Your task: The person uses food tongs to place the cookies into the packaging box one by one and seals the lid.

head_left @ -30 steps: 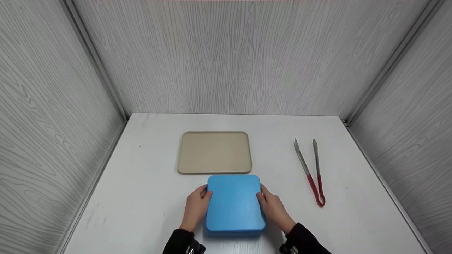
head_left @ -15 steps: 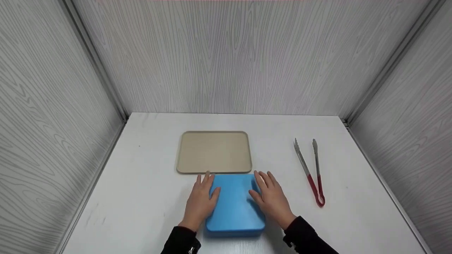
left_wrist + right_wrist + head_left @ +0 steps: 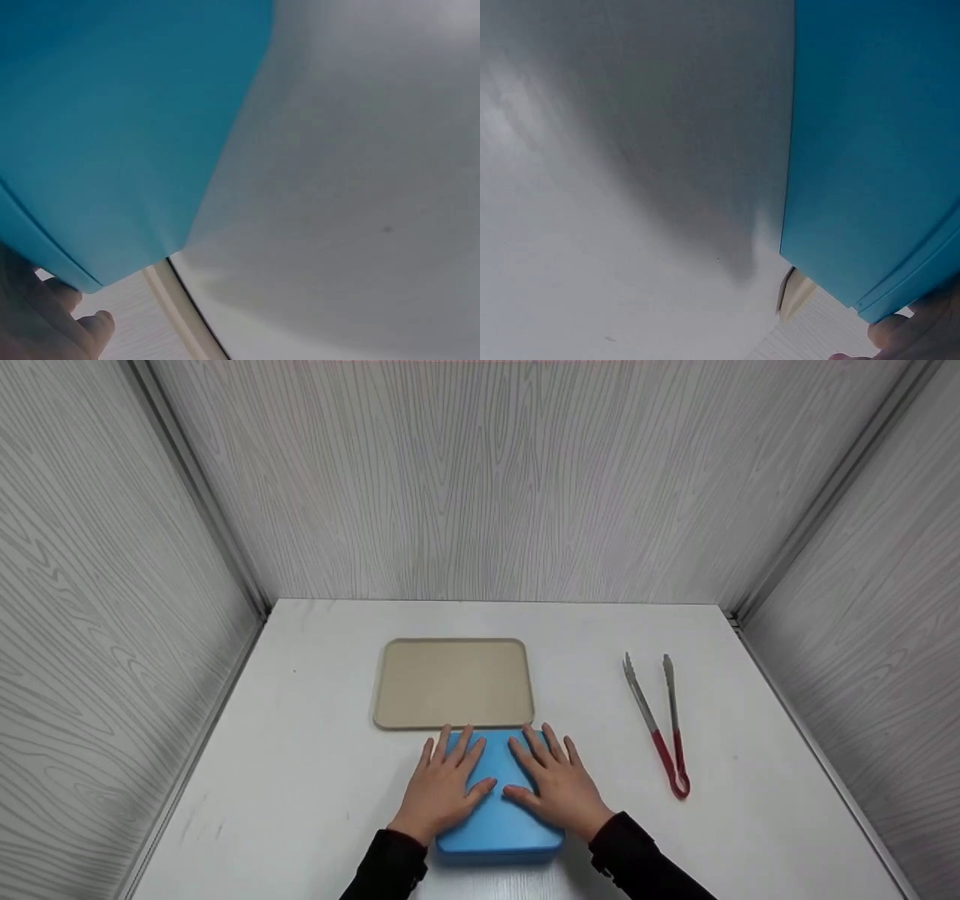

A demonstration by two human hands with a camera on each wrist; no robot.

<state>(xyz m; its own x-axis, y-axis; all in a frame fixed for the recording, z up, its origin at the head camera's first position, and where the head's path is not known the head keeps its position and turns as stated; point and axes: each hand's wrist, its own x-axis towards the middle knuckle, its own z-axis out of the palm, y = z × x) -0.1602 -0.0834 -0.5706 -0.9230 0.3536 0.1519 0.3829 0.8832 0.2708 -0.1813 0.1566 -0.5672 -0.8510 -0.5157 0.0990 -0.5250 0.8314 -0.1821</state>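
Observation:
A blue lidded box (image 3: 496, 829) stands on the white table just in front of a beige tray. Spread flat over the left part of its lid is my left hand (image 3: 441, 793), fingers pointing away from me. My right hand (image 3: 561, 791) lies the same way over the right part, its fingers straight and apart. The two thumbs point toward each other with a strip of blue lid between them. Both wrist views show the side of the box (image 3: 127, 135) and a seam below the lid (image 3: 911, 259). Whatever the box contains is hidden.
The beige tray (image 3: 454, 684) lies flat right behind the box. Metal tongs (image 3: 662, 735) with red handles lie spread on the right of the table (image 3: 300, 780). Grey wood-grain panels (image 3: 495, 480) enclose the back and both sides.
Both hands let go of the box's sides, rose over its top with fingers spread, then moved inward and came down flat on the lid. The box, tray and tongs stayed put.

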